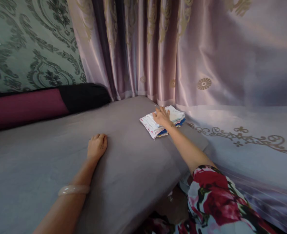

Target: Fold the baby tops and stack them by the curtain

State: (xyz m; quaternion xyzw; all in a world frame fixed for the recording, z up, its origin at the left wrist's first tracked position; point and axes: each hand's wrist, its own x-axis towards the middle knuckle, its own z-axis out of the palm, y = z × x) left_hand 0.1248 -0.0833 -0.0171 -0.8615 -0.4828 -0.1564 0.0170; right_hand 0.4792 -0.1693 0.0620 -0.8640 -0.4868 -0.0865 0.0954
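Observation:
A small stack of folded cloths (175, 117), mostly white with pink and blue print, lies near the far right corner of a grey mattress (124, 162). My right hand (161, 116) rests flat on top of the stack, fingers stretched out toward the curtain. My left hand (97, 145) lies on the bare grey sheet to the left, knuckles up with the fingers curled under. Nothing shows in it. A pale bangle (74, 189) circles my left wrist.
A maroon and black bolster (48, 102) runs along the mattress's far left edge under green patterned wallpaper (31, 45). Lilac curtains (182, 48) hang behind and drape down the right side. The mattress's right edge drops off beside my floral sleeve (216, 198).

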